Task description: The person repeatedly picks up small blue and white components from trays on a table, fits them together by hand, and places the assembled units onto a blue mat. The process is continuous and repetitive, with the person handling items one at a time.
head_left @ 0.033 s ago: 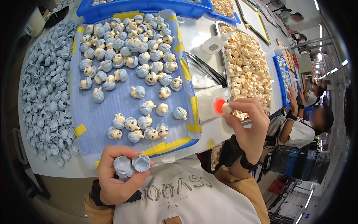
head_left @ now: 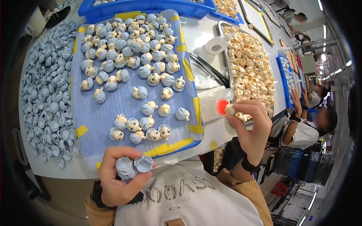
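Note:
My left hand [head_left: 122, 179] is closed around several hollow light-blue doll hair pieces [head_left: 143, 164], near the front edge of the table. In my right hand [head_left: 250, 128], thumb and fingers pinch a small cream doll face piece [head_left: 229, 109]. It is held at the mouth of a small container with a bright red-orange inside [head_left: 222, 107], and I cannot tell whether they touch. Ahead of my left hand, a blue tray [head_left: 109, 101] lined with film and yellow tape holds many assembled doll heads [head_left: 164, 132] with blue hair.
Loose blue hair pieces [head_left: 47, 101] are heaped at the left. A metal tray [head_left: 222, 37] of cream face pieces lies at the right. Between the trays are a white squeeze bottle [head_left: 217, 45] and black tweezers [head_left: 209, 67]. Another person [head_left: 301, 130] sits farther right.

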Available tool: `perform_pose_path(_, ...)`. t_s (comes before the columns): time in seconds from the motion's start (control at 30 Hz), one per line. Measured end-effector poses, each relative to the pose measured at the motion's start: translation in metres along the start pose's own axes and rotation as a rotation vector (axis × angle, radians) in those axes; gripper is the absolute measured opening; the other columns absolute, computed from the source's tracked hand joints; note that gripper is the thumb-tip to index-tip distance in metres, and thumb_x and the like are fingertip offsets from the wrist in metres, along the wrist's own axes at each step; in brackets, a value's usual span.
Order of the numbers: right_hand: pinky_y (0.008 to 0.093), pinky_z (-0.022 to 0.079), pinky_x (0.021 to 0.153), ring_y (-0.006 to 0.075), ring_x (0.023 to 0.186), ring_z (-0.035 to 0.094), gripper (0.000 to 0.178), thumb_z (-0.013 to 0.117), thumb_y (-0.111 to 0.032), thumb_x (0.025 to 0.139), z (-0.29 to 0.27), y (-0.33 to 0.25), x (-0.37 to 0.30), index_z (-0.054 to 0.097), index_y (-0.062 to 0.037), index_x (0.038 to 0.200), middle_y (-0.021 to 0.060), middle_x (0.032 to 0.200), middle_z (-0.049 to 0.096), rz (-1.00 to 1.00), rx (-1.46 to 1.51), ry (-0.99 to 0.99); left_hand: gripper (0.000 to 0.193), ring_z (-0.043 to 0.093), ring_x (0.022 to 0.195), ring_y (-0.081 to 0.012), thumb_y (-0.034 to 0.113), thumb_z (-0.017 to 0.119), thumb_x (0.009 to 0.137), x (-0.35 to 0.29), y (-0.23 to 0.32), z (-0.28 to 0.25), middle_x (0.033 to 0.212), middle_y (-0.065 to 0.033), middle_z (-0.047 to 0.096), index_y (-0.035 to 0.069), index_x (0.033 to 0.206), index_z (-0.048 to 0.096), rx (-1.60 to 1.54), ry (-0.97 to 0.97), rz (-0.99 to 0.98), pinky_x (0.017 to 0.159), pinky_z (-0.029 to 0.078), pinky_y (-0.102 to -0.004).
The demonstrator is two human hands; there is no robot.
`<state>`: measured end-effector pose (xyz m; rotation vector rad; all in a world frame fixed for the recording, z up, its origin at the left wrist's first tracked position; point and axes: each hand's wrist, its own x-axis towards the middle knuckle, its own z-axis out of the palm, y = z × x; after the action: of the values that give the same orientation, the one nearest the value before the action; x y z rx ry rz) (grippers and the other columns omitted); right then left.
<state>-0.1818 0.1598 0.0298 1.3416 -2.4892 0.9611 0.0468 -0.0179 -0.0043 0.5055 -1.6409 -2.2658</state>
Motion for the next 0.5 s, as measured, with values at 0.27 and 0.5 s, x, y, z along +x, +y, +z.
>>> perform_pose_path(0.27, 0.0295, 0.045, 0.063, 0.0196, 0.078, 0.06, 0.032, 0.077, 0.002, 0.062, 0.016, -0.031, -0.024, 0.062, 0.0014, 0.09, 0.0137, 0.087, 0.064, -0.028, 0.576, 0.179, 0.036, 0.06, 0.093, -0.0154, -0.002, 0.062, 0.08, 0.001, -0.002, 0.004, 0.099, -0.0135, 0.061, -0.002, 0.11, 0.042, -0.038, 0.005, 0.038, 0.081, 0.047, -0.0279)
perform_pose_path(0.5, 0.0282, 0.044, 0.057, 0.0211, 0.068, 0.059, 0.033, 0.08, -0.005, 0.063, 0.038, -0.076, -0.009, 0.063, 0.0006, 0.09, 0.012, 0.082, 0.065, -0.194, 0.774, -0.19, 0.037, 0.062, 0.087, -0.0159, -0.002, 0.072, 0.074, 0.001, -0.014, 0.009, 0.098, -0.016, 0.062, -0.001, 0.103, 0.048, 0.108, 0.025, 0.268, 0.075, 0.049, -0.0273)
